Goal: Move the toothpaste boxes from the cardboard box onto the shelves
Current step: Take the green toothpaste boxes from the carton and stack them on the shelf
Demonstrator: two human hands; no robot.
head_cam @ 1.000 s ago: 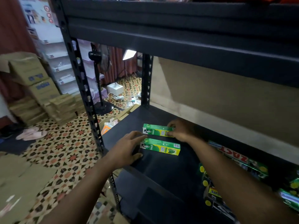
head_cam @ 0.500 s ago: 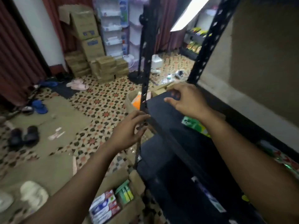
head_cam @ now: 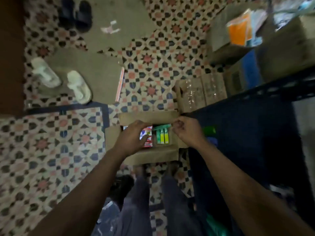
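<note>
I look straight down at an open cardboard box (head_cam: 153, 155) on the tiled floor. Green and yellow toothpaste boxes (head_cam: 162, 137) stand on end in its right part, with red and white boxes (head_cam: 148, 132) to their left. My left hand (head_cam: 133, 138) reaches into the box, its fingers bent over the red and white boxes and its thumb spread; no grip shows. My right hand (head_cam: 187, 132) hovers over the box's right edge with loosely curled fingers and holds nothing. The dark shelf (head_cam: 238, 142) lies on the right, with a green box (head_cam: 209, 130) on it.
My legs (head_cam: 136, 201) stand just behind the box. Taped cardboard cartons (head_cam: 201, 94) and an open carton with an orange pack (head_cam: 238, 29) sit beyond it. White slippers (head_cam: 78, 86), black sandals (head_cam: 75, 12) and flattened cardboard (head_cam: 88, 68) lie on the floor to the left.
Both hands left the shelf, where two green boxes stayed, and came down to the cardboard box on the floor. My view swung from the shelf to straight down.
</note>
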